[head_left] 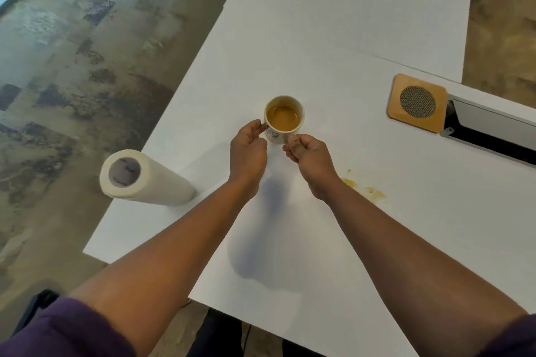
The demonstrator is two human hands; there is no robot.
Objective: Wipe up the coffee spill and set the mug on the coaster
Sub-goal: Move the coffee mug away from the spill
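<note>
A small white mug with black marks on its side (283, 120) stands on the white surface (333, 38), in the middle. It has light brown coffee inside. Two hands are at the mug, one on each side. The left hand (249, 151) is on the mug's left side, and its curled fingers (258, 126) touch the mug near the rim. The right hand (310, 156) is at the mug's near right side, with its fingers (293, 143) curled up tight against the bottom part of the mug. Both hands seem to hold the mug between them.

A little yellow-brown coffee spill (365, 187) lies on the surface, just right of the right wrist and nearer than the mug. A square wooden coaster with a round grey mesh middle (417, 102) sits far to the right of the mug, well apart from it. A grey slot with a lid (490, 132) is just right of the coaster.

A white paper towel roll (142, 178) stands on the left, near the edge of the surface. The sleeves (69, 330) are purple.
</note>
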